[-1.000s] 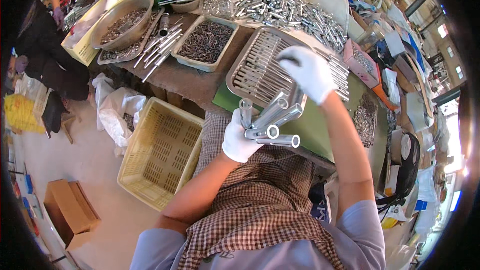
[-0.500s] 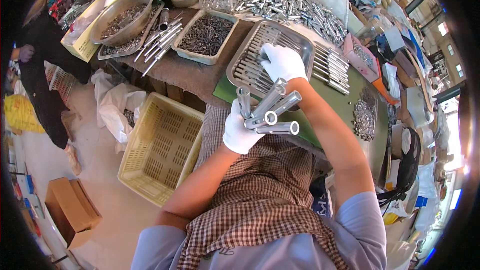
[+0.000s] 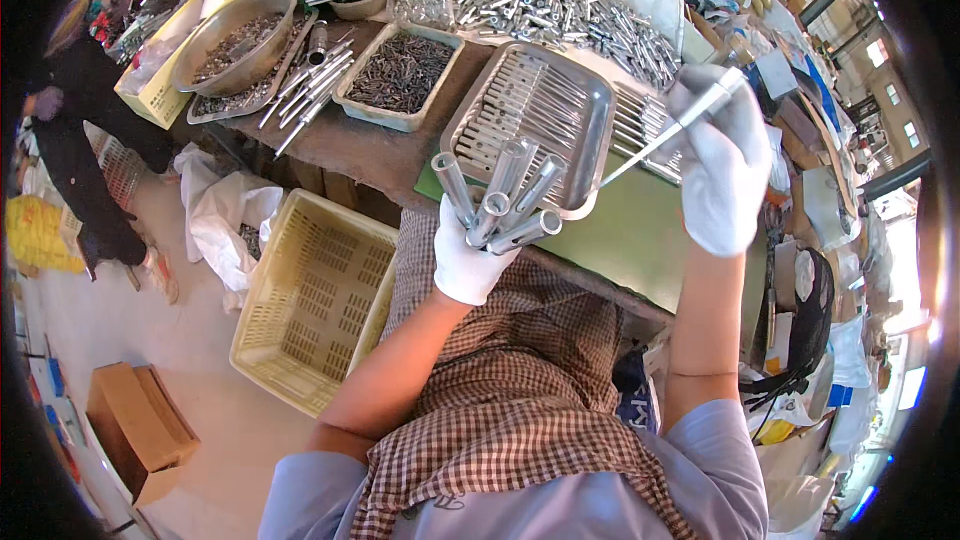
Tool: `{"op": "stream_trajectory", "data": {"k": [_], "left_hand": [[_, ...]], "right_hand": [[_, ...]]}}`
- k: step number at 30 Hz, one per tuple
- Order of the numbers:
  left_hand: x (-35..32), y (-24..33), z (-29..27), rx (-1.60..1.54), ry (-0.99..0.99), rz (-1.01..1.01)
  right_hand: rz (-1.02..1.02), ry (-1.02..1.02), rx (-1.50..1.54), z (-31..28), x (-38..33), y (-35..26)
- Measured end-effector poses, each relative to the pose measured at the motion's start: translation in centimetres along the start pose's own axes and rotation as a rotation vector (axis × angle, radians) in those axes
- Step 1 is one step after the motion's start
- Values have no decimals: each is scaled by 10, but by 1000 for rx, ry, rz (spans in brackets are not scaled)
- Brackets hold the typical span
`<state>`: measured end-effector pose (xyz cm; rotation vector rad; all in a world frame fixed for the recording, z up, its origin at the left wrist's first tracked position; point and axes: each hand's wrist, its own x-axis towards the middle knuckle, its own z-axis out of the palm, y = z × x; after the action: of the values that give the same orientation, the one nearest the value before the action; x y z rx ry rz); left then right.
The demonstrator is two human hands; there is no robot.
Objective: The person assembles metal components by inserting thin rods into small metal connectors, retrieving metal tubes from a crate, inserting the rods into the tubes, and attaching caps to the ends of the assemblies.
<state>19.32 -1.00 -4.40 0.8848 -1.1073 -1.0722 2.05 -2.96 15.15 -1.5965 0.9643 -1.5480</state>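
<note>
My left hand (image 3: 466,262), in a white glove, is wrapped round several shiny metal tubes (image 3: 505,175) whose open ends fan upward. My right hand (image 3: 722,170), gloved too, is raised over the right side of the bench. Between its fingers is a slim metal rod (image 3: 680,125), thicker at the top and thin toward its lower left end. Left of that hand stands a metal tray (image 3: 603,120) with rows of similar rods lying in it. More rods (image 3: 630,130) lie beside the tray, partly behind the right hand.
A green mat (image 3: 640,245) covers the bench's near side. Behind the tray is a heap of metal tubes (image 3: 570,25). To the left are a tub of dark screws (image 3: 400,75) and a round basin (image 3: 285,15). A yellow crate (image 3: 270,370) is below; another person (image 3: 90,130) stands far left.
My right hand has moved from over the tray out to the right and up, now with a rod in it. My left hand, still round the tubes, has shifted slightly left.
</note>
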Motion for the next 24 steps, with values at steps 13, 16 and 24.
{"op": "stream_trajectory", "data": {"k": [13, 16, 24], "left_hand": [[0, -7, -3, 166, 37, 144], [-1, -3, -4, 200, 65, 141], [1, -9, -4, 225, 55, 143]], "right_hand": [[-135, -274, -426, 30, -34, 31], [-298, -291, -562, 33, -30, 26], [-170, -251, -462, 33, -31, 29]]}}
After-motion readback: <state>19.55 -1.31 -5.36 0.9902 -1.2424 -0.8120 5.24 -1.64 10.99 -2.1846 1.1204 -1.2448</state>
